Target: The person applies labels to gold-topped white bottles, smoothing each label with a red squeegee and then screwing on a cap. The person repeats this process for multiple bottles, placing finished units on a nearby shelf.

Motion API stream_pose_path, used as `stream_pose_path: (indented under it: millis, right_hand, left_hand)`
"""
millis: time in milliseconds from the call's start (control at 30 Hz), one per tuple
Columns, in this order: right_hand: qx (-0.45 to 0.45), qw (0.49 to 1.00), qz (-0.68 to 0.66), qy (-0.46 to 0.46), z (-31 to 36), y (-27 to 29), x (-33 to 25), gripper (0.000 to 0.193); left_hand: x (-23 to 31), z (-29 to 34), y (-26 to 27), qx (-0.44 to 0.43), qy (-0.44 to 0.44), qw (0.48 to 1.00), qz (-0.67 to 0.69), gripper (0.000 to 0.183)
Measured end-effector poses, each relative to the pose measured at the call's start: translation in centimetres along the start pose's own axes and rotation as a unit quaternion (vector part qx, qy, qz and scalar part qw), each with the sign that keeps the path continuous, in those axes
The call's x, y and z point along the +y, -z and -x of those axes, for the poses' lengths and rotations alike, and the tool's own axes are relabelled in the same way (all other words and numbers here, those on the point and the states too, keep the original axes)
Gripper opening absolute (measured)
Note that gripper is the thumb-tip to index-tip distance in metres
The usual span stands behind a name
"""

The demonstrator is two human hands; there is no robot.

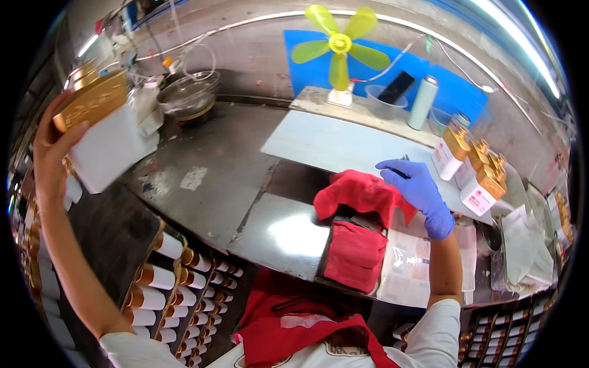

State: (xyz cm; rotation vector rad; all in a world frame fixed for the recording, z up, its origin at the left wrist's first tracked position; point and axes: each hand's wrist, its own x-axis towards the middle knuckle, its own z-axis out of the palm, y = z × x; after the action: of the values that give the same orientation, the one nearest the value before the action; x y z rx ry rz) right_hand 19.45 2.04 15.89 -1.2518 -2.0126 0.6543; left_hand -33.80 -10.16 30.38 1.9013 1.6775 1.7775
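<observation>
At the far left, my bare left hand (54, 144) is closed around the gold upper part of a white rectangular bottle (107, 147), held up and tilted. My right hand (417, 187), in a purple glove, is raised over the bench at the right. Its fingers bend around a small dark object, mostly hidden, that I cannot make out. Just left of that hand a red cloth (359, 193) lies bunched up. A second, folded red cloth (354, 254) lies on a dark block in front of me. Printed sheets (402, 270) lie under my right forearm.
Several white and gold bottles (451, 153) stand on the right of a pale board (337, 141). Behind are a yellow-green fan (339, 43), a plastic tub holding a phone (386, 107) and a pale flask (423, 103). A glass bowl (190, 98) stands back left. Racks of bottles (150, 297) flank me.
</observation>
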Motion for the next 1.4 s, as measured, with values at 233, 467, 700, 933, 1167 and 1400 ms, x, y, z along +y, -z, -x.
stream_pose_path:
  millis: [233, 467, 700, 933, 1167, 1400]
  right_hand:
    - [0.022, 0.946, -0.312, -0.085, 8.7, -5.0, 3.5, 0.053]
    - [0.127, 0.914, -0.202, -0.328, 12.4, -9.8, 8.3, 0.053]
    - [0.159, 0.889, -0.207, -0.376, 11.1, -11.2, 7.2, 0.042]
    - [0.065, 0.921, -0.174, -0.342, 14.1, -8.1, 8.1, 0.041]
    - [0.255, 0.817, -0.006, -0.517, 27.4, 0.1, 14.8, 0.029]
    - [0.108, 0.869, 0.251, -0.412, 22.1, 0.8, 15.4, 0.037]
  left_hand:
    - [2.2, 7.5, -27.5, -0.317, 0.132, 0.840, 0.420, 0.072]
    - [-3.5, 21.9, -43.9, -0.306, 0.408, 0.722, 0.467, 0.057]
    - [-3.5, 23.8, -42.4, -0.286, 0.317, 0.778, 0.461, 0.060]
    - [-3.3, 24.4, -43.0, -0.269, 0.287, 0.809, 0.436, 0.062]
    - [-3.7, 24.8, -42.5, -0.271, 0.298, 0.819, 0.409, 0.059]
    - [-4.3, 24.9, -42.2, -0.254, 0.306, 0.836, 0.378, 0.057]
